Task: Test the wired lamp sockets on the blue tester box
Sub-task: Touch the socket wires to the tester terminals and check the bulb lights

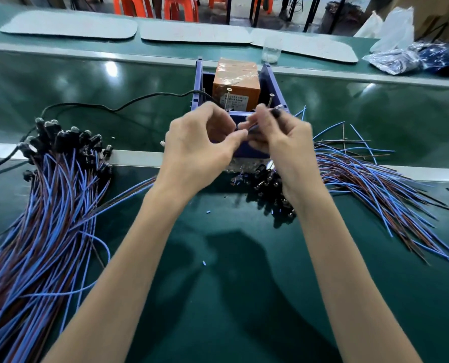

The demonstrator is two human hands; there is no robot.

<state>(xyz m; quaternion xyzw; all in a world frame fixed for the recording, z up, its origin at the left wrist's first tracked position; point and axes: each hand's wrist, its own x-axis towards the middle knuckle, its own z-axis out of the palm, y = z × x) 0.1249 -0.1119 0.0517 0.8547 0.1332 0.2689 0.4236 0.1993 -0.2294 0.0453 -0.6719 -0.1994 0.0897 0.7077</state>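
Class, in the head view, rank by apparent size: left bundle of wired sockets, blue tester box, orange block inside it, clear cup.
1. left bundle of wired sockets
2. blue tester box
3. orange block
4. clear cup; farthest from the camera, so distance may shrink it

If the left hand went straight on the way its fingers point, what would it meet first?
Probably the right hand, whose fingers pinch a small dark-tipped part by the blue plastic tester box; depth is unclear.

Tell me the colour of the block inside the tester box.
Orange, seen best in the head view: the block sits in the blue box.
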